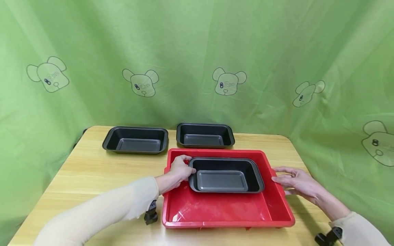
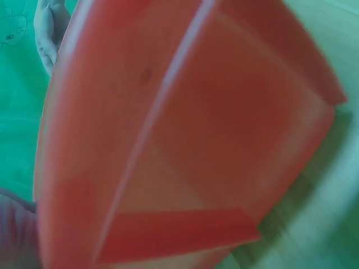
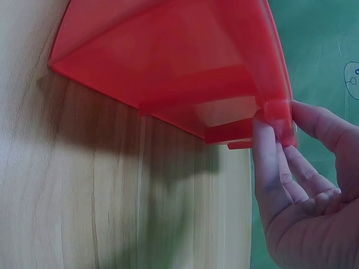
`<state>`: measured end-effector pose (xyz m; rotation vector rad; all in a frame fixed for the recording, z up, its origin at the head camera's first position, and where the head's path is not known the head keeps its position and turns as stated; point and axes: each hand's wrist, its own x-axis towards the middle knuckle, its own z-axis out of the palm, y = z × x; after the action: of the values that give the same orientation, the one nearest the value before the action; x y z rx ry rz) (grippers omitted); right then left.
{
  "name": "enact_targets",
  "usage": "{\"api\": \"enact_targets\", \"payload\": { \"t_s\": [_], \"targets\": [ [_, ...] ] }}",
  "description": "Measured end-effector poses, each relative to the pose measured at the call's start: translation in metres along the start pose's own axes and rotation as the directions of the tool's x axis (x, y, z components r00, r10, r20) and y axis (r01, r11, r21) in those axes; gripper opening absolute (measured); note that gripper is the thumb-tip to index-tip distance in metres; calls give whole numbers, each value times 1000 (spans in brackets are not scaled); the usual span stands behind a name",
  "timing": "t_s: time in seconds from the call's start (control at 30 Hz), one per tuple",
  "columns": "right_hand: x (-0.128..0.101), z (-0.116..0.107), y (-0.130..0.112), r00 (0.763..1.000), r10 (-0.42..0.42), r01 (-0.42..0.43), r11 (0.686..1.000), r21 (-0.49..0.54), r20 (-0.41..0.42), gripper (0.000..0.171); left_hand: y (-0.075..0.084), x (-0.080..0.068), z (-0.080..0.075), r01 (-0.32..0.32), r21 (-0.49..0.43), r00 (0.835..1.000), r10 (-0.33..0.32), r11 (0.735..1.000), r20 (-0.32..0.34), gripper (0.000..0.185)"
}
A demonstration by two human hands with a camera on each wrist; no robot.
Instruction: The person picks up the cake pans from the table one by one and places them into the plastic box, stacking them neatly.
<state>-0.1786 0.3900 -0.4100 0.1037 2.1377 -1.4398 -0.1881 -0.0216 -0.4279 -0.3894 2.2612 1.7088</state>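
A black loaf pan (image 1: 221, 181) sits inside the red plastic tray (image 1: 215, 209), toward its far side. My left hand (image 1: 180, 169) reaches over the tray's left rim and grips the pan's left end, thumb on the pan's rim. In the left wrist view that hand (image 2: 17, 232) shows only in part, beside the tray's blurred outer wall (image 2: 224, 134). On the opposite side, my right hand (image 1: 297, 182) pinches the tray's right rim. The right wrist view shows its thumb over the rim and fingers (image 3: 268, 162) underneath.
Two more black loaf pans, one at the back left (image 1: 136, 140) and one behind the tray (image 1: 205, 135), stand on the wooden table (image 1: 123, 174). A green curtain (image 1: 184, 41) with printed bear heads hangs behind and beside the table.
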Motion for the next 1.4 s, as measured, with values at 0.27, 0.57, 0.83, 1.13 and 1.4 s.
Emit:
{"api": "enact_targets", "payload": {
  "t_s": [0.27, 0.57, 0.83, 1.13, 1.4],
  "targets": [
    [0, 1, 0, 1000, -2, 2, 1000, 0, -2, 68, 8, -10, -11, 18, -7, 999, -17, 1000, 45, 58],
    [-1, 1, 0, 1000, -1, 1, 1000, 15, -1, 66, 15, -18, -34, -10, -77, 997, 16, 997, 78, 51],
    [-1, 1, 0, 1000, -5, 5, 1000, 17, 1, 65, 20, -19, -56, -21, -133, 998, 28, 991, 57, 46],
    [-1, 1, 1, 1000, -11, 11, 1000, 29, 1, 65, 27, -17, -99, -91, -125, 994, 97, 988, 41, 41],
    [-2, 2, 0, 1000, 0, 0, 1000, 30, -11, 65, 14, -4, -142, -101, -128, 995, 103, 987, 9, 44]
  ]
}}
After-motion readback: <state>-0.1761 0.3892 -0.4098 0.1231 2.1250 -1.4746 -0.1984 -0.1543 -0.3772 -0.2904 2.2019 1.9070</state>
